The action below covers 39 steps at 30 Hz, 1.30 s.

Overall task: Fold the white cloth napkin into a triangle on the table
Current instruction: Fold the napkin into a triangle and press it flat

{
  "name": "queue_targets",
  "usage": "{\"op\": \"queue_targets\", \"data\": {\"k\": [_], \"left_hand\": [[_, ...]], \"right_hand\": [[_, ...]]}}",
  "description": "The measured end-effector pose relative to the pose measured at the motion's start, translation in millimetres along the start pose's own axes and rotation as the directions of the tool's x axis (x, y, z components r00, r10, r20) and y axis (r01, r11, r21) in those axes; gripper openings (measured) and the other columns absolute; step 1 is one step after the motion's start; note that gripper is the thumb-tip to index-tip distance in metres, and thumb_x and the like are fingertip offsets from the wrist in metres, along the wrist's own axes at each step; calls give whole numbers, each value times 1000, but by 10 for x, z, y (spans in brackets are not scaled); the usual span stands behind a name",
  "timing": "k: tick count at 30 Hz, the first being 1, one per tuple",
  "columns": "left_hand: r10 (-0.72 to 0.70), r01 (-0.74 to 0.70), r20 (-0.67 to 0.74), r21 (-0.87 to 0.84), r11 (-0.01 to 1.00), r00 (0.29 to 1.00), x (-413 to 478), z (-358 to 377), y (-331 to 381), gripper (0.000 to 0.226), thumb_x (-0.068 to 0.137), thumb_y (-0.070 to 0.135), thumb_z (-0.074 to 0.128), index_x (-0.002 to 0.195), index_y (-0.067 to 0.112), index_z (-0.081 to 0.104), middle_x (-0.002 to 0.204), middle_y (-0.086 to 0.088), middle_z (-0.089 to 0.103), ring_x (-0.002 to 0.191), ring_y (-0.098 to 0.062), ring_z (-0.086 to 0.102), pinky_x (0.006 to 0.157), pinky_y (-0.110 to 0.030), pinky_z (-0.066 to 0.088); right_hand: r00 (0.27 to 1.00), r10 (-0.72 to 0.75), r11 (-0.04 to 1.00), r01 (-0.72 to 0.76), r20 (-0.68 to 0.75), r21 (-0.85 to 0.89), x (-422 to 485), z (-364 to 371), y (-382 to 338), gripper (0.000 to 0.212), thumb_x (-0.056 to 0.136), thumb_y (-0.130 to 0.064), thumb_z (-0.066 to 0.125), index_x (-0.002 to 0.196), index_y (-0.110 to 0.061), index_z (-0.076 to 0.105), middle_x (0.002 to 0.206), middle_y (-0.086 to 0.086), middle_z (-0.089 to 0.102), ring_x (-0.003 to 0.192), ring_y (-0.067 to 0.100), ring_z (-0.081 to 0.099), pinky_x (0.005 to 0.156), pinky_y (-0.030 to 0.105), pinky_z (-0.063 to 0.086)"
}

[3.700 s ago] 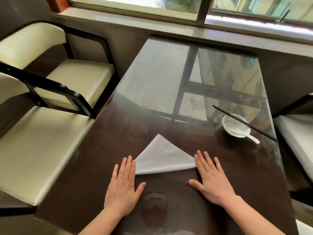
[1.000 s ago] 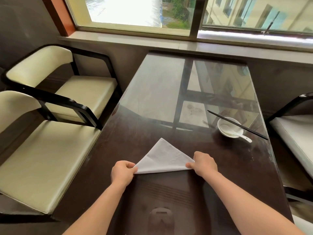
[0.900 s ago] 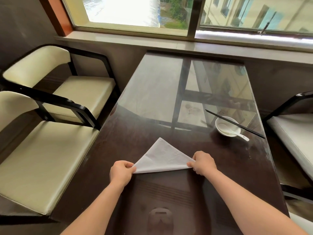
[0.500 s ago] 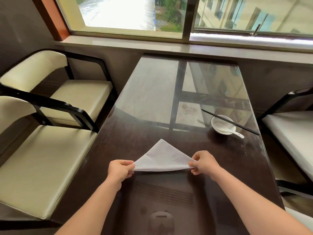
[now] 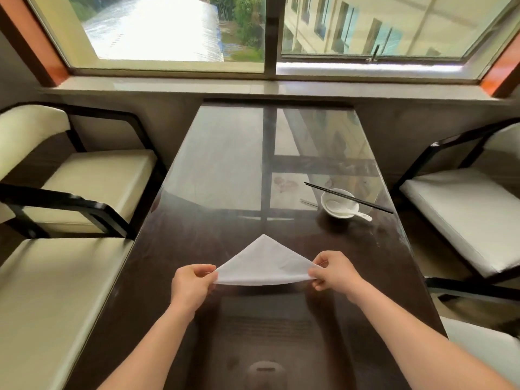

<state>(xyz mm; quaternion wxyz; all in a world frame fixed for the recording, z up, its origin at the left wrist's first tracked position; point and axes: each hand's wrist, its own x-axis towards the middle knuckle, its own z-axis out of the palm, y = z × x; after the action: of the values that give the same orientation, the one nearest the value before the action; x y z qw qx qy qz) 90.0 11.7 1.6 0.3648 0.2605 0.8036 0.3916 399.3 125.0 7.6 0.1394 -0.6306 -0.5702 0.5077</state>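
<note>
The white cloth napkin [image 5: 263, 264] is folded into a triangle with its apex pointing away from me. It lies over the dark glass-topped table [image 5: 219, 170], and its near long edge is raised a little off the surface. My left hand [image 5: 192, 284] pinches the napkin's left corner. My right hand [image 5: 333, 273] pinches the right corner. The cloth is stretched between both hands.
A small white bowl [image 5: 337, 205] with a white spoon [image 5: 353, 213] and black chopsticks [image 5: 349, 197] sits on the table's right side. Cream-cushioned chairs stand to the left [image 5: 92, 187] and right [image 5: 461, 212]. A window sill [image 5: 253, 87] runs behind the table.
Earlier both hands lay flat beside the napkin; they have since closed on its two near corners and lifted the near edge slightly. The view has tilted up.
</note>
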Motion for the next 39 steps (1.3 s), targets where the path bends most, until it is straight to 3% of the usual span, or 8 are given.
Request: {"op": "queue_targets", "data": {"k": [3, 8, 11, 16, 23, 30, 39], "left_hand": [[112, -112, 16, 70, 991, 994, -7, 58, 101, 14, 81, 18, 80, 82, 31, 76, 81, 13, 73, 76, -6, 68, 60, -17, 50], [193, -197, 54, 95, 976, 980, -8, 150, 239, 10, 80, 19, 82, 87, 26, 79, 83, 11, 75, 82, -8, 69, 77, -27, 54], [213, -219, 75, 89, 972, 974, -37, 219, 306, 14, 79, 20, 82, 79, 32, 77, 79, 13, 74, 79, -6, 69, 72, -23, 52], [220, -228, 99, 80, 970, 970, -94, 334, 407, 11, 79, 18, 82, 81, 29, 78, 78, 10, 75, 77, -8, 70, 64, -20, 49], [241, -251, 145, 61, 966, 960, -135, 498, 546, 10, 79, 18, 82, 80, 27, 79, 78, 8, 76, 76, -11, 70, 68, -26, 53], [253, -274, 201, 82, 958, 946, -161, 717, 649, 11, 75, 17, 82, 78, 27, 80, 73, 9, 76, 76, -10, 71, 77, -33, 56], [245, -287, 255, 141, 948, 935, -278, 1198, 797, 13, 75, 15, 80, 77, 28, 79, 71, 8, 75, 74, -10, 70, 74, -28, 54]], "right_hand": [[1000, 0, 1000, 1, -21, 23, -47, -86, 74, 6, 79, -5, 71, 81, -3, 65, 69, 15, 74, 57, 27, 71, 61, 43, 63], [998, -2, 998, 6, -60, 60, -140, -237, 176, 6, 81, -5, 71, 79, -5, 66, 74, 15, 74, 61, 30, 73, 66, 46, 64], [997, -3, 997, 10, -83, 76, -205, -341, 212, 6, 81, -6, 71, 79, -5, 66, 75, 16, 74, 65, 34, 74, 67, 47, 63], [992, -11, 997, 21, -126, 79, -306, -473, 243, 6, 82, -7, 72, 78, -7, 67, 76, 15, 74, 65, 31, 74, 63, 42, 64], [985, -15, 996, 29, -173, 83, -433, -651, 327, 6, 85, -10, 72, 80, -11, 68, 74, 11, 75, 64, 26, 74, 63, 37, 63], [975, 1, 991, 30, -223, 133, -519, -848, 441, 8, 84, -5, 71, 78, -5, 66, 70, 14, 74, 68, 34, 74, 61, 38, 63], [961, 45, 996, -22, -274, 86, -433, -1215, 719, 10, 85, -9, 72, 77, -11, 67, 68, 8, 75, 62, 25, 74, 61, 37, 63]]}}
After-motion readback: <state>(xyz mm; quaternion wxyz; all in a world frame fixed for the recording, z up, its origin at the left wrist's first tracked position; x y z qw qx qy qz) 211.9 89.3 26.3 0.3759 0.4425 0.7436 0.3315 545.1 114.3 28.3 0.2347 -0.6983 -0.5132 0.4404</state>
